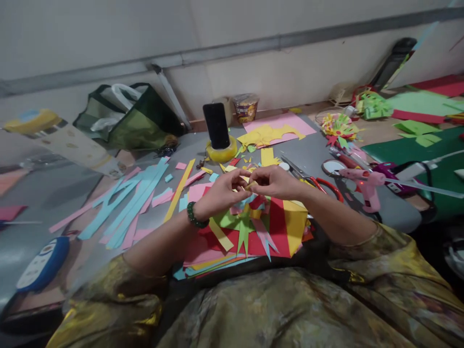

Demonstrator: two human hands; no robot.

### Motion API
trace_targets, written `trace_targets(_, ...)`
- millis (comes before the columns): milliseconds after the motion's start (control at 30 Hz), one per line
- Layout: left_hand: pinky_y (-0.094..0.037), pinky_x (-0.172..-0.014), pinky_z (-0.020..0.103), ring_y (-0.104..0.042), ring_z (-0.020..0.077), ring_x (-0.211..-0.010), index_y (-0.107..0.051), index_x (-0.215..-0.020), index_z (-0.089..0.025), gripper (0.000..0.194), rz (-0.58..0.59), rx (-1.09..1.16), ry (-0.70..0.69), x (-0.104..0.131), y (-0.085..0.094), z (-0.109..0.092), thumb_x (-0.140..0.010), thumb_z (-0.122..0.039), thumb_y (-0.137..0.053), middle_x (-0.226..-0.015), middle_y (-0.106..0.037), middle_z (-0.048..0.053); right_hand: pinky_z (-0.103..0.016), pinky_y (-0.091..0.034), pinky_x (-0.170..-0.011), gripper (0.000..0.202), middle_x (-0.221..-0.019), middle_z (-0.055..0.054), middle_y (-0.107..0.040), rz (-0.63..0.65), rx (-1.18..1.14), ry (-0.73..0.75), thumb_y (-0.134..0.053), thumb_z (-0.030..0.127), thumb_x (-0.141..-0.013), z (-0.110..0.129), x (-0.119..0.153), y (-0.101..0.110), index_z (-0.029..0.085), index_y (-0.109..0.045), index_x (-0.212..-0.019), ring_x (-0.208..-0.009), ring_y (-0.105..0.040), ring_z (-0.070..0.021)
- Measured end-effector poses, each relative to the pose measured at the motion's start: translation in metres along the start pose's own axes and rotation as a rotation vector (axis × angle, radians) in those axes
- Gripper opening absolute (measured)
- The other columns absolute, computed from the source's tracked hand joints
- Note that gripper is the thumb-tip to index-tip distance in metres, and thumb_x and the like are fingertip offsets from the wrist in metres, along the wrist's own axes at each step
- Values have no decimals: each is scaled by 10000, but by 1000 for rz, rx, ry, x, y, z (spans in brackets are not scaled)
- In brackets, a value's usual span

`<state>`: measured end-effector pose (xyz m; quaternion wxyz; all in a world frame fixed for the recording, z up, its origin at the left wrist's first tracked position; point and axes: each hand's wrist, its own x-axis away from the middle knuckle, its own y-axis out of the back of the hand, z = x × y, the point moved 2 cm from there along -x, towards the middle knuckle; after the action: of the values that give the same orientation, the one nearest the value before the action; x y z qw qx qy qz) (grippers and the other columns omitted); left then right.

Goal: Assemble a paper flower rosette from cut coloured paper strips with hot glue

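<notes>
My left hand [229, 192], with a dark green bead bracelet at its wrist, meets my right hand [272, 182] above the middle of the desk. The fingertips of both pinch a small yellow paper strip [251, 185]. Just below them lies a paper decoration [255, 205] with red, yellow, blue and pink loops, partly hidden by my hands. Green and pink notched paper tails [243, 234] fan out from it toward me. Underneath is a stack of coloured paper sheets [279, 232], red and yellow on top.
Blue and pink paper strips [136, 200] are strewn on the left. Red-handled scissors [308, 178] and a pink glue gun [368, 186] lie to the right. A phone [216, 126] leans upright in a tape roll [222, 152]. Behind stand a cup [245, 107] and a green bag [126, 116].
</notes>
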<state>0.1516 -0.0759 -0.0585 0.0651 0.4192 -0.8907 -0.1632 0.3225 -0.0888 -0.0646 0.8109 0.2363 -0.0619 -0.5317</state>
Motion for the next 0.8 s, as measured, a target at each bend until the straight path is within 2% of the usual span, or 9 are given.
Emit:
trace_targets(100, -424, -573, 239, -546, 122, -627, -578, -1007, -176, 379, 13, 111, 31, -3, -1, 6, -702, -362, -704, -702, -596, -28, -254, -381, -560, 157, -637, 20, -588, -46, -3, 21, -625, 347, -743, 0, -3, -4, 194, -638, -778, -587, -515, -121)
trace_targets(200, -446, -601, 257, -565, 136, -654, -588, -946, -185, 328, -17, 125, 35, 4, 6, 7, -694, -363, -702, -742, -625, -6, -264, -400, -579, 170, -627, 28, -607, -98, 46, 25, -662, 355, -768, 11, 5, 1, 206, -629, -844, -573, -531, -126)
trace_targets(267, -456, -628, 269, -568, 145, -669, -599, -821, -193, 204, -58, 37, 17, 14, 11, 7, -716, -348, -678, -735, -633, 4, -275, -419, -594, 204, -675, 12, -652, -197, 121, 36, -694, 353, -779, 23, 24, 11, 212, -657, -921, -592, -560, -138)
trace_targets(367, -463, -674, 291, -587, 166, -696, -612, -709, -206, 116, -84, -182, -35, 29, 13, 10, -767, -306, -621, -719, -663, 17, -284, -436, -584, 193, -734, -17, -686, -445, 224, 7, -696, 379, -827, 33, 71, 35, 225, -700, -945, -618, -586, -153)
trace_targets(467, -462, -782, 341, -635, 206, -807, -655, -751, -223, 112, -8, -351, -142, 41, 5, 15, -800, -253, -559, -814, -722, 38, -284, -425, -524, 235, -748, -33, -701, -761, 294, -167, -714, 462, -807, 21, 125, 61, 234, -708, -867, -600, -590, -164)
trace_targets(567, -429, -792, 362, -638, 219, -840, -645, -773, -228, 150, 113, -513, -192, 48, -6, 20, -823, -207, -505, -859, -730, 38, -324, -454, -568, 359, -763, -67, -700, -981, 509, -478, -652, 575, -784, -3, 165, 80, 219, -685, -807, -649, -611, -210)
trace_targets(633, -399, -740, 356, -612, 212, -779, -599, -755, -220, 184, 175, -631, -199, 51, -12, 22, -845, -169, -447, -783, -696, 25, -369, -471, -633, 390, -800, -98, -704, -1012, 689, -726, -635, 597, -756, -17, 179, 88, 208, -650, -761, -706, -633, -252)
trace_targets(700, -380, -714, 349, -582, 209, -740, -547, -737, -212, 226, 211, -714, -208, 54, -17, 23, -885, -150, -389, -741, -659, 19, -400, -475, -690, 396, -862, -126, -711, -966, 818, -900, -633, 604, -741, -27, 181, 92, 208, -618, -752, -789, -653, -295)
trace_targets(800, -387, -733, 355, -568, 208, -737, -530, -756, -205, 281, 218, -764, -234, 58, -22, 24, -947, -158, -329, -776, -652, 29, -399, -471, -702, 409, -842, -117, -703, -937, 866, -950, -621, 633, -736, -34, 175, 95, 228, -576, -765, -829, -657, -312)
